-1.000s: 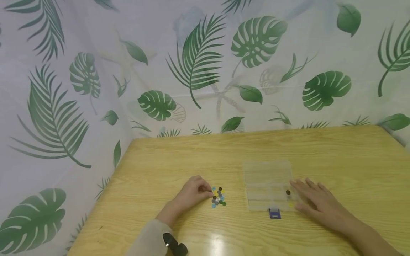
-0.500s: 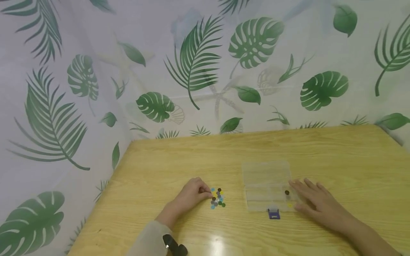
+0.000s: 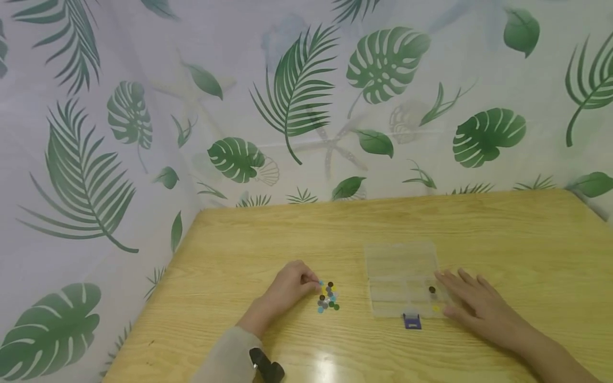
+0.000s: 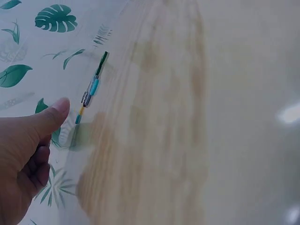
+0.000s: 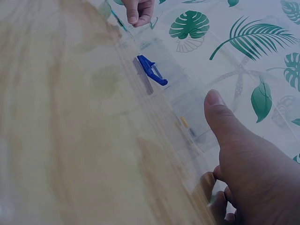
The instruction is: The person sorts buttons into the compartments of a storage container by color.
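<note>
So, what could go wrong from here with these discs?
The left hand might scatter the small coloured discs bunched beside it. The right hand, at the edge of the clear plastic box, could nudge it. A passing hand could also catch the blue-purple latch jutting from the near side.

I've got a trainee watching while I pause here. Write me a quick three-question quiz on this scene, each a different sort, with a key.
1. Multiple choice. In the head view, where is the right hand?
A) At the left side of the box
B) At the right side of the box
C) Out of frame

2. True or false? Inside the box, the yellow disc lies nearer the person than the dark disc.

3. Fill the gap. Nearest the loose discs is the person's ____ ____.

Key: 1 B; 2 true; 3 left hand.
</note>
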`<state>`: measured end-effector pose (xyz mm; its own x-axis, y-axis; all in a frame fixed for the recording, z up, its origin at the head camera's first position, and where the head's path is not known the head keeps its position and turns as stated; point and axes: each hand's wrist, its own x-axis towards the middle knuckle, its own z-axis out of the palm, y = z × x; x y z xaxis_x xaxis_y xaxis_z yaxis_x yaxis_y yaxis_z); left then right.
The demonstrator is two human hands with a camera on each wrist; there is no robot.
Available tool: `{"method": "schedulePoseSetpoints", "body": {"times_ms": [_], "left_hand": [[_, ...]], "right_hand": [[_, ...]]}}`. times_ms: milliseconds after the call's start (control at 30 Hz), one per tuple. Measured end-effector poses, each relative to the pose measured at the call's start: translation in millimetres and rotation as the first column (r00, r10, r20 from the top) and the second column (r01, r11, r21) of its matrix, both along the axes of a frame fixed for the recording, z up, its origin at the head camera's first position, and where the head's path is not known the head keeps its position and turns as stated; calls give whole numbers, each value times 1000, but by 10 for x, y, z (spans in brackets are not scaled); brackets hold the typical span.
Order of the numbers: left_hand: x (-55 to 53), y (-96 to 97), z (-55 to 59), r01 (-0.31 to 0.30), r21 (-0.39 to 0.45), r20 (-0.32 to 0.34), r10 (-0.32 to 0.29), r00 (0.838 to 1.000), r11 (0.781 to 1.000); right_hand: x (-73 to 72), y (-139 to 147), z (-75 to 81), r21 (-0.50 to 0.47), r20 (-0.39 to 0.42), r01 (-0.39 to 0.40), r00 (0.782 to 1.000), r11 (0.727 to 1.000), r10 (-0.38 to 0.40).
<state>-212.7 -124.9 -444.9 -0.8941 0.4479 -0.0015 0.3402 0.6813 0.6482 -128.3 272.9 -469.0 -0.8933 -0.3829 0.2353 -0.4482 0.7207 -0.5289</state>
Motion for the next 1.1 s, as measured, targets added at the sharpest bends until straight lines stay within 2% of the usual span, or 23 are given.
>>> {"method": "schedulePoseSetpoints", "body": {"times_ms": [200,367,500,600,733,900,1100], "left_hand": [[-43,144,79,26,-9,-72,-26,997,1000],[-52,316,163,38,8,-77,-37,996,999],[-57,453,217,63,-18,-103,-65,993,998],[-70,558,256,101,-67,-179,-112,978,993],[-77,690,307,132,-85,-259,-150,954,988],[-50,856,395,162,-54,-276,-171,946,985],[-40,1072,434,202,-78,-364,-217,906,976]], "right_hand": [[-10,7,-3,-11,22,-3,1000,1000,3],[-19,7,-12,-25,24,-10,1000,1000,10],[-19,8,-17,-22,26,-10,1000,1000,10],[-15,9,-14,-23,25,-9,1000,1000,10],[-14,0,-5,-18,21,-9,1000,1000,9],[-12,-11,11,-17,14,-8,1000,1000,9],[-3,-10,18,-21,10,-10,1000,1000,10]]}}
